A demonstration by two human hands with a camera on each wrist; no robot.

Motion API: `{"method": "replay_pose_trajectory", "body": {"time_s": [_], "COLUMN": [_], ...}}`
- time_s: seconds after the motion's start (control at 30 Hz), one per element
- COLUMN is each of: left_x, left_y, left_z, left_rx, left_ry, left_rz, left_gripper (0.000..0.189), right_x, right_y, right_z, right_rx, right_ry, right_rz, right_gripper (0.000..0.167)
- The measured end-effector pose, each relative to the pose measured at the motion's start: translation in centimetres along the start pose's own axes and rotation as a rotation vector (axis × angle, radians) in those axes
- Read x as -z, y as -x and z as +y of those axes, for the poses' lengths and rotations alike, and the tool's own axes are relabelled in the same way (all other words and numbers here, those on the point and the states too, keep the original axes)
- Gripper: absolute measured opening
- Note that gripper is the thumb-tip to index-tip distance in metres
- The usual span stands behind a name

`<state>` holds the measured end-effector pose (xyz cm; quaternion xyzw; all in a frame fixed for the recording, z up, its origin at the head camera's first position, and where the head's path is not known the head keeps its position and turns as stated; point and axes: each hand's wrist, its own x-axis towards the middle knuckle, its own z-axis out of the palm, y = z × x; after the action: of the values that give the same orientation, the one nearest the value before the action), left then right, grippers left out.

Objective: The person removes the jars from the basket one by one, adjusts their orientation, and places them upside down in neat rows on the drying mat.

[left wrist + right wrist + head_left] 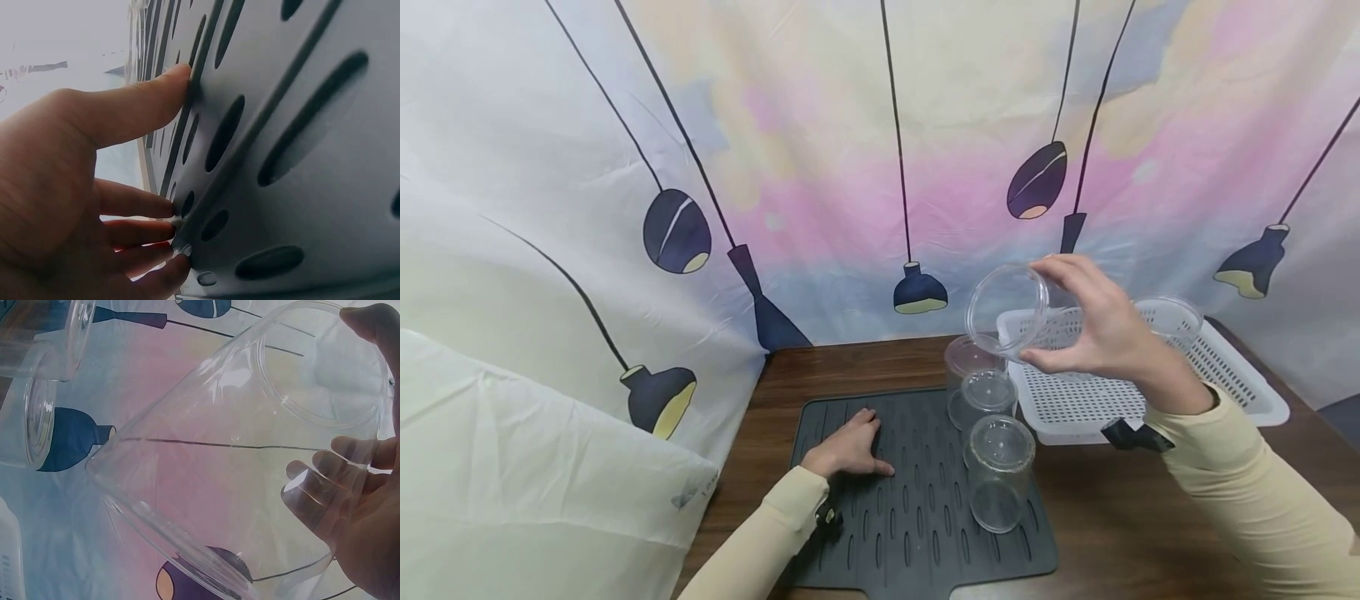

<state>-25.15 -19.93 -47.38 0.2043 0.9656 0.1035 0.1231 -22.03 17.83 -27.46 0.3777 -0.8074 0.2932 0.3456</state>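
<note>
My right hand (pixel 1090 321) grips a clear jar (pixel 206 425) with thumb and fingers curled round its side, holding it tilted in the air above the near-left part of a white basket. Its round end faces left in the head view. My left hand (pixel 846 450) rests on the left side of a dark grey ribbed mat (pixel 917 508), thumb and fingers spread against the slotted surface (pixel 250 144). Along the mat's right side stand a near clear jar (pixel 1000 475), a middle clear jar (pixel 988 396) and a far clear jar (pixel 966 357), partly overlapping in view.
The white perforated basket (pixel 1075 435) stands right of the mat, with another clear container (pixel 1168 318) at its back. Both rest on a brown wooden table (pixel 1120 508). A patterned cloth (pixel 835 167) hangs behind, and white cloth (pixel 550 467) covers the left.
</note>
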Motion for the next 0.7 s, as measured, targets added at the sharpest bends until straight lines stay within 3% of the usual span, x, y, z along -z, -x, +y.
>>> {"method": "replay_pose_trajectory", "body": {"time_s": [0.27,0.7], "left_x": [0.9,4.4], "left_y": [0.2,0.5], "left_z": [0.3,2.1], "left_rx": [-0.040,-0.112], "left_ry": [0.045,0.123], "left_rz": [0.017,0.132], "left_gripper": [0.091,0.093], "right_x": [-0.4,-1.0], "right_y": [-0.2,-0.3], "right_z": [-0.3,-0.4], "right_rx": [0.011,0.047], "right_ry": [0.013,0.011], "right_rz": [-0.014,-0.021], "right_gripper": [0.098,0.099]}}
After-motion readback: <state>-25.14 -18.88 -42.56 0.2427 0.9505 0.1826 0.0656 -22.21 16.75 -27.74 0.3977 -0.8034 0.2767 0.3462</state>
